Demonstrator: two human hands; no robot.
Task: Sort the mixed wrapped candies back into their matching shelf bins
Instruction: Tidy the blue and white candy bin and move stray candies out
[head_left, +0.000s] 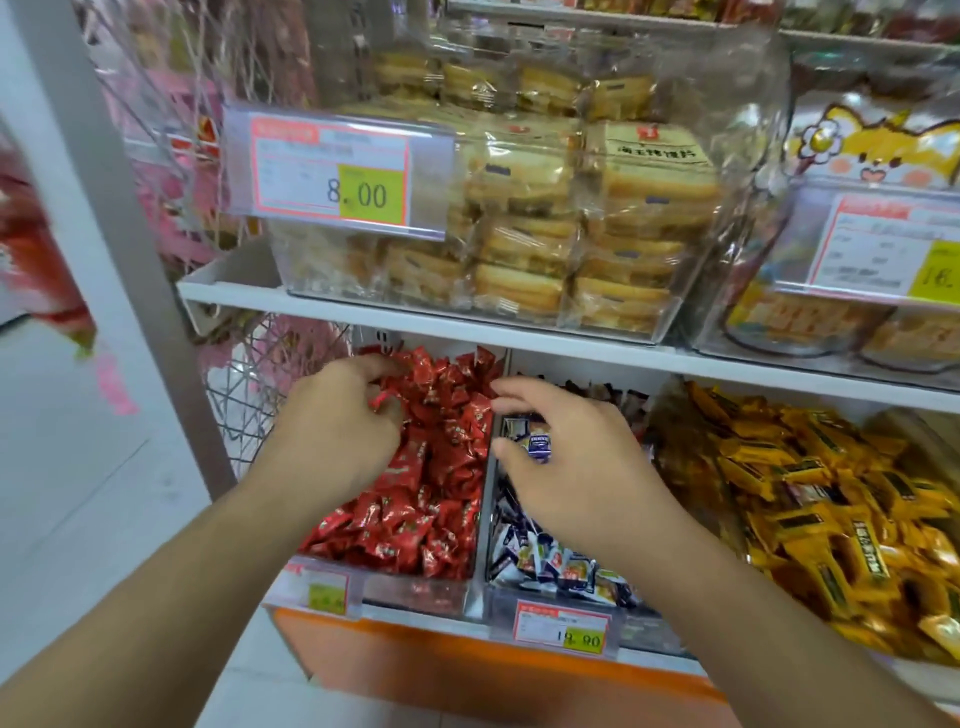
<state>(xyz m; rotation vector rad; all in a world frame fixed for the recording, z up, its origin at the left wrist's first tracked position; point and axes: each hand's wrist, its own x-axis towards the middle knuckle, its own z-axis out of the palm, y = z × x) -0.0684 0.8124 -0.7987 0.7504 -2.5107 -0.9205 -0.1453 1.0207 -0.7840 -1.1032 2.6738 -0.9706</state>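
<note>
the right hand (566, 457) has its fingers curled, thumb and fingertips pinching a small blue-and-white wrapped candy (540, 447) just above the middle bin (550, 605); the left hand (337, 431) digs into the red candies (431, 483), fingers bent among the wrappers, but whether it actually holds one i cannot tell; to do this step well, i judge it best to let the blue piece drop well inside the middle bin's own wall rather than near the divider (480, 514), and to lift strays from the red pile one at a time; the wrappers look glossy, crinkled foil, slippery and pillow-shaped; the bins are clear hard plastic with price labels (561, 629) in front; to the right, yellow candies (810, 499) lie as flat, longer bars; above, a clear tub of packed biscuits (587, 244).
</note>
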